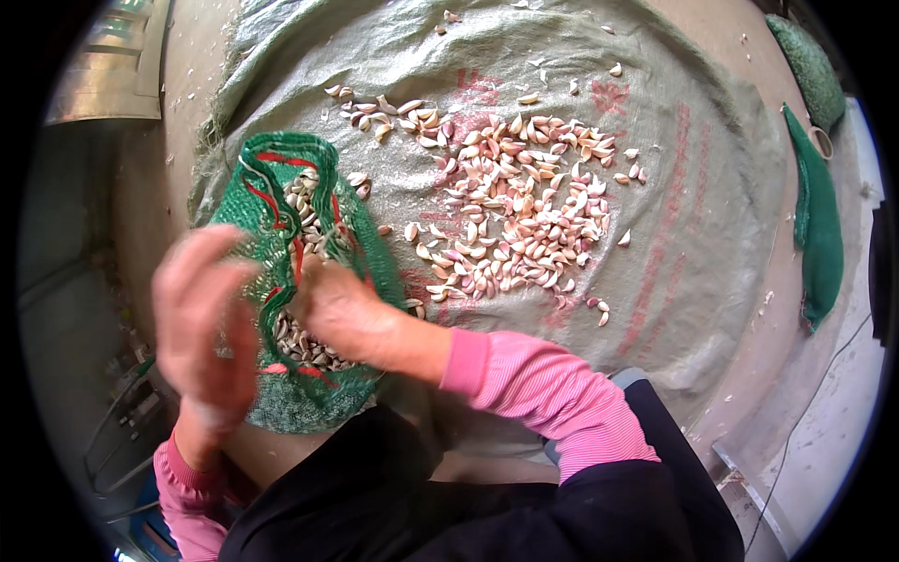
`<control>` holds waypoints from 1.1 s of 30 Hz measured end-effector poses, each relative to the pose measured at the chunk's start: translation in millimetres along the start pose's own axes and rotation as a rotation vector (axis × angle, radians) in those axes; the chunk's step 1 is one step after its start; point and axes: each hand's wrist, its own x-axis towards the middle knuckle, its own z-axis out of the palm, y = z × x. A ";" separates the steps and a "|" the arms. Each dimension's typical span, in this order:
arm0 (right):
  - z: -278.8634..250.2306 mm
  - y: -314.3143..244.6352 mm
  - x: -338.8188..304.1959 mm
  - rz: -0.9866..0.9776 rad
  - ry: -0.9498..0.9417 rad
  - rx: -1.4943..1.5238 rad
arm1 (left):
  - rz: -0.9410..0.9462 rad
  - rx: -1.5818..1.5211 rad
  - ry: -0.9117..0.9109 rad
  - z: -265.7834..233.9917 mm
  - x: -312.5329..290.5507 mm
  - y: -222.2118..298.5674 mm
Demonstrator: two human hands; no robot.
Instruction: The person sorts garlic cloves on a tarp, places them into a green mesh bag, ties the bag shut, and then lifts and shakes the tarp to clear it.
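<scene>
A green mesh bag with red strings lies open on a grey woven sack, and garlic cloves show inside it. My right hand reaches into the bag's mouth, fingers curled down among the cloves. What it grips is hidden. My left hand is raised just left of the bag, blurred, fingers apart and holding nothing that I can see. A wide heap of loose garlic cloves is spread on the sack to the right of the bag.
Two long green mesh bags lie at the right edge of the floor, with a tape roll beside them. A metal wire frame stands at the lower left. Stray cloves and peel dot the sack's far side.
</scene>
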 end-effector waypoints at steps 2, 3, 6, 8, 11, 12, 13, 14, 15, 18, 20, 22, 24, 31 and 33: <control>29.7 28.7 -22.2 -0.132 0.538 0.218 | 0.160 -0.227 -0.331 25.0 8.6 9.6; 25.6 32.5 -31.3 -0.063 0.441 0.137 | 0.232 -0.240 -0.439 38.3 12.7 9.9; 2.6 46.2 -59.7 0.156 0.155 -0.119 | -0.063 -0.205 -0.790 50.2 4.2 -10.0; -9.5 44.1 -68.6 0.153 0.074 -0.188 | -0.150 -0.022 -0.882 51.6 -1.5 -21.0; -17.0 42.2 -77.7 0.011 0.324 -0.202 | -0.151 0.075 -0.927 48.7 -4.8 -23.4; -22.9 43.3 -82.1 -0.064 0.467 -0.138 | -0.164 0.107 -0.944 39.7 0.7 -20.0; -25.5 47.8 -89.0 -0.083 0.539 -0.113 | -0.177 0.139 -0.962 33.2 3.0 -17.5; -27.6 53.5 -97.1 -0.079 0.613 -0.090 | -0.240 0.191 -0.956 24.4 -2.2 -23.4; -26.2 59.9 -104.6 -0.063 0.665 -0.079 | -0.334 0.270 -0.997 16.2 -8.8 -34.5; -20.5 73.9 -135.1 -0.060 0.593 -0.142 | -0.197 0.303 -0.696 -8.1 -49.0 -82.6; -1.7 81.2 -147.8 -0.097 0.573 -0.159 | -0.378 0.280 -0.654 -19.4 -67.0 -92.4; 6.6 83.4 -140.2 -0.126 0.487 -0.295 | -0.413 0.388 -0.669 -23.7 -88.8 -103.9; 2.8 89.0 -134.0 -0.129 0.412 -0.404 | -0.561 0.502 -0.825 -27.4 -96.9 -104.6; -40.4 106.6 -54.0 -0.121 0.475 -0.431 | -0.616 0.528 -0.888 -35.3 -81.5 -70.6; -45.5 100.9 -5.6 -0.187 0.480 -0.483 | -0.606 0.349 -0.839 -28.7 -62.8 -52.8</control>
